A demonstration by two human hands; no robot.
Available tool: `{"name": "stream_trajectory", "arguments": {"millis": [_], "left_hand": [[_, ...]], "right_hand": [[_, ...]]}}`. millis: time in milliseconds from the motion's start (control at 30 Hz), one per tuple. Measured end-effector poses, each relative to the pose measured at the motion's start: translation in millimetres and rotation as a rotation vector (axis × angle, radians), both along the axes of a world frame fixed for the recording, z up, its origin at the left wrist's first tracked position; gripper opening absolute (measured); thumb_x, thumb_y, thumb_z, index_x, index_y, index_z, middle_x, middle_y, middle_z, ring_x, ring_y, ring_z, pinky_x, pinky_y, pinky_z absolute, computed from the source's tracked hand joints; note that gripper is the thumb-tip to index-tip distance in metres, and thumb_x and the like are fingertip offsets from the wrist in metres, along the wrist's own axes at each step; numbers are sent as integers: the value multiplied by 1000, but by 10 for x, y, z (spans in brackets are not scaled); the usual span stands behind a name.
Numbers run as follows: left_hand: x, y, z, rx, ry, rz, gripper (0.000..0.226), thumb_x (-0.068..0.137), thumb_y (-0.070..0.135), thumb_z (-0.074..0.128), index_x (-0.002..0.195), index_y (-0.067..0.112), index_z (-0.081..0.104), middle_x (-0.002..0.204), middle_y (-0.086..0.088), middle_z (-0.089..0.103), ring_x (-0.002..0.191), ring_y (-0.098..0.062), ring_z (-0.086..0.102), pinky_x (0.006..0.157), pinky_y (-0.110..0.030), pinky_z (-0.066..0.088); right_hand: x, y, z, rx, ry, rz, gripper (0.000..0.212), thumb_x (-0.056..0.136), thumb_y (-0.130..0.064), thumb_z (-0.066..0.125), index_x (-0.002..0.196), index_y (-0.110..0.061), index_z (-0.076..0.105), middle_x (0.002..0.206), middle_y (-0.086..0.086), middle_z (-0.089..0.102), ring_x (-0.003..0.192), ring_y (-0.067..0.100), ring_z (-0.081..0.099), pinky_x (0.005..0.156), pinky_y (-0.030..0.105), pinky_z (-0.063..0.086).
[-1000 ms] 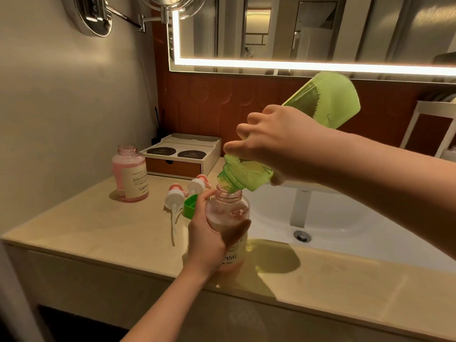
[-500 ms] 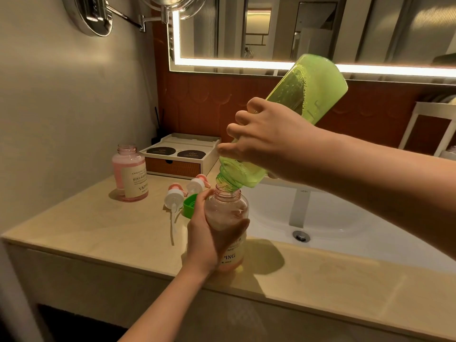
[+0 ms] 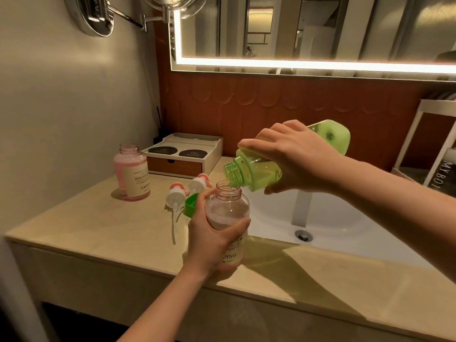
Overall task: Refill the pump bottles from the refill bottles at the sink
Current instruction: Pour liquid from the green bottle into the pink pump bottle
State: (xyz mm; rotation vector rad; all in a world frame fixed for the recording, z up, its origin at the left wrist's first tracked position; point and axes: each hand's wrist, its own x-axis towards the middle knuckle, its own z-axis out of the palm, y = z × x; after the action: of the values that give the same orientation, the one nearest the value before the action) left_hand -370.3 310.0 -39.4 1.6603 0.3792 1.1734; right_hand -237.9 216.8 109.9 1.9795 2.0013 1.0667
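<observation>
Pump bottle [image 3: 228, 215] stands on the counter [image 3: 103, 225] beside the sink [image 3: 328, 218], left hand [image 3: 209, 233] wrapped around it. Right hand [image 3: 296, 154] grips the tipped green refill bottle [image 3: 256, 174] above.

Light: dim, warm, mostly from the glowing strip [image 3: 308, 64] edging the mirror [image 3: 320, 25].
Shadows: soft, falling toward the viewer across the surface [image 3: 98, 225].
Distortion: wide-angle bending at the edges.
Focus: slightly soft throughout.

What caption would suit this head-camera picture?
Right hand tips the green refill bottle over the pump bottle held by the left hand.
</observation>
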Motion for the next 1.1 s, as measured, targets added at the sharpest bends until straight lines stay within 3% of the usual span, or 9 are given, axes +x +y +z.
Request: {"name": "stream_trajectory", "arguments": {"millis": [133,400,567,667,700,767,900,1000,1100], "left_hand": [[1,-9,6,-11,0,-4,68,51,34,77,109,39,42,113,15,52,104,-5,54,79,-12,46],[1,0,3,1,23,13,68,50,38,75,109,41,41,111,20,49,104,-1,52,77,-5,45],[1,13,4,12,31,33,72,53,40,87,109,38,42,112,17,52,103,-2,53,77,-4,45],[-11,37,10,25,51,54,67,61,23,85,111,38,42,109,18,52,100,-1,53,74,-4,45],[-16,42,10,28,59,57,68,62,23,84,114,37,41,109,19,51,101,-1,53,74,-6,45],[-45,65,5,20,65,68,74,58,33,84,119,33,42,110,19,52,103,-3,54,80,-15,46],[-193,190,106,-13,34,82,82,48,48,79,120,27,46,112,8,59,98,-5,59,80,-23,51],[-331,314,274,-11,8,94,78,52,37,85,119,22,48,108,9,61,90,2,61,71,-12,49],[-484,467,428,17,2,129,76,52,37,81,118,21,47,107,10,60,91,0,61,74,-17,50]], "right_hand": [[97,-12,-134,55,149,18,97,56,-52,80,139,-23,40,113,2,60,99,24,55,89,39,39],[189,-25,-408,89,519,38,94,64,-52,75,143,-31,28,120,-6,52,105,13,44,88,24,26],[207,3,-624,117,873,140,88,61,-43,81,137,-30,38,122,-3,56,108,14,51,93,40,45],[157,4,-711,128,1047,181,80,62,-33,83,129,-35,39,118,-17,52,105,2,50,90,20,44],[130,2,-728,130,1103,186,79,62,-33,83,126,-38,37,115,-23,49,101,-5,49,86,10,42],[83,4,-755,142,1239,212,76,61,-37,80,124,-37,37,112,-27,49,99,-14,50,80,2,40],[-28,62,-753,192,1400,243,74,62,-42,73,127,-31,40,112,-20,56,102,-6,55,79,7,45],[-107,136,-700,236,1511,283,68,67,-41,68,128,-28,40,113,-13,58,102,0,56,75,12,46],[-186,272,-607,270,1627,314,59,76,-37,65,129,-26,40,114,-9,58,101,1,55,72,15,42]]}}
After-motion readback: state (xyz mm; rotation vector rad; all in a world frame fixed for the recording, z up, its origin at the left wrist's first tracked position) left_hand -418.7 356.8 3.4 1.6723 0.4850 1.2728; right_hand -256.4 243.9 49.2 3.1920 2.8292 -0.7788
